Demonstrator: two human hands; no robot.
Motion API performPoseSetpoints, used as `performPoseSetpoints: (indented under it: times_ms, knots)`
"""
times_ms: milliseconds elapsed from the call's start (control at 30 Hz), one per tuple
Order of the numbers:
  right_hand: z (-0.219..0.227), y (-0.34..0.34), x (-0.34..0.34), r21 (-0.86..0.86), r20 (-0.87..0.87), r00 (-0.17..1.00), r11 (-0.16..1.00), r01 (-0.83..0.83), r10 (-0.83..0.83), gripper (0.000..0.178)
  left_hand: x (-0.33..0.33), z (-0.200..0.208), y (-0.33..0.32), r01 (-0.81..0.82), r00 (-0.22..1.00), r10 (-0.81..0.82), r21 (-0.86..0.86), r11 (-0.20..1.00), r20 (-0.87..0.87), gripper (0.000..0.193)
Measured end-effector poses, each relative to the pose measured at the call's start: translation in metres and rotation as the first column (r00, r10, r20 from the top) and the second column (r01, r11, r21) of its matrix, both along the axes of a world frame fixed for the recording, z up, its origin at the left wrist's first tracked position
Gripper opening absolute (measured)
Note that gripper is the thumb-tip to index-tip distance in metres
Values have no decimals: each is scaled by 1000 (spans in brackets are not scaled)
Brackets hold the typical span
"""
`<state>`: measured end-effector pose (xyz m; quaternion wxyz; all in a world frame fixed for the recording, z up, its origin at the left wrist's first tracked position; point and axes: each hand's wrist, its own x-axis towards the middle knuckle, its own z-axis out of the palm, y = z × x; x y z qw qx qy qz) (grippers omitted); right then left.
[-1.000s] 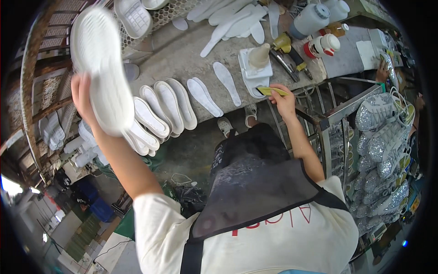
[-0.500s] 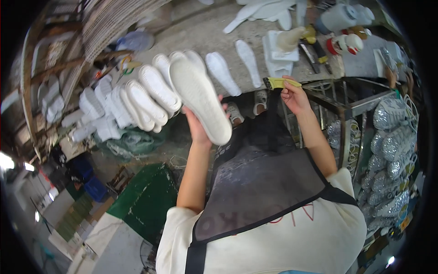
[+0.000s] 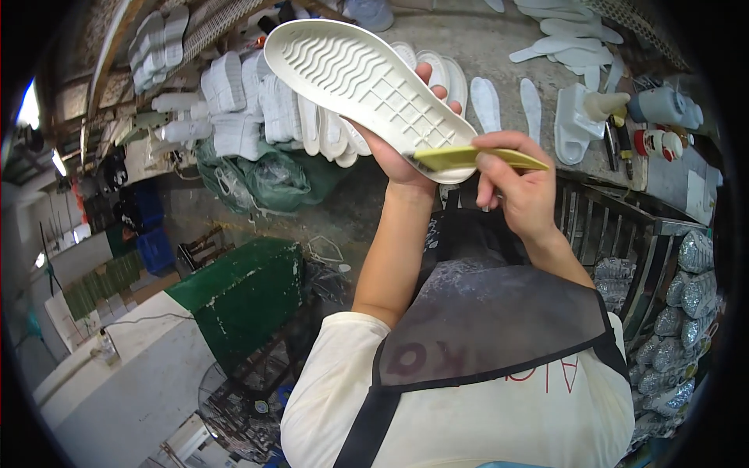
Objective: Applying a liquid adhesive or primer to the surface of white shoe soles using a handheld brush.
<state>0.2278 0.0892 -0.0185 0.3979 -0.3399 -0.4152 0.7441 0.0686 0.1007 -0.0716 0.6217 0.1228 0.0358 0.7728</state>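
Note:
My left hand (image 3: 398,162) holds up a white shoe sole (image 3: 367,86) from beneath, its fingertips showing past the far edge. Wavy ridges and a square grid cover the face turned up, inside a raised rim. Pinched in my right hand (image 3: 521,186) is a yellow-handled brush (image 3: 468,159), lying across the narrower end of the sole. The brush's dark tip is at the sole's near edge; whether the bristles touch it I cannot tell. Behind the held sole, several white soles (image 3: 331,132) stand in a row on the bench, partly covered by it.
Flat white insoles (image 3: 485,105) lie on the bench (image 3: 507,51). Right of them stand a white plastic container (image 3: 576,125), a bottle (image 3: 663,108) and a red-and-white jar (image 3: 654,143). A green bag (image 3: 273,183) hangs below the bench. Wrapped shoes (image 3: 686,281) fill a rack at right.
The sole has been raised and tilted, and its ridged face now shows clearly. My right hand has brought the brush leftward from beside the container to the sole. The view has shifted.

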Motion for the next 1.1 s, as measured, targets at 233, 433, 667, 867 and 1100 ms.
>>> performPoseSetpoints:
  times_ms: [233,433,667,867,1100]
  knots:
    - [14,-16,-26,441,218,972,879,-180,89,20,-49,12,-23,99,994,-102,79,992,38,82]
    - [53,0,-38,704,394,888,544,-456,235,26,-81,63,-27,411,734,-543,-370,833,-408,81]
    - [63,-4,-42,703,496,735,283,-653,462,24,-86,92,-32,231,247,-731,-694,682,-636,58]
    - [51,-14,-28,766,517,820,293,-571,246,25,-92,106,-47,263,31,-771,-739,620,-636,61]
    - [58,-4,-7,781,597,802,244,-575,-20,24,-106,93,-58,314,-3,-738,-702,639,-674,57]
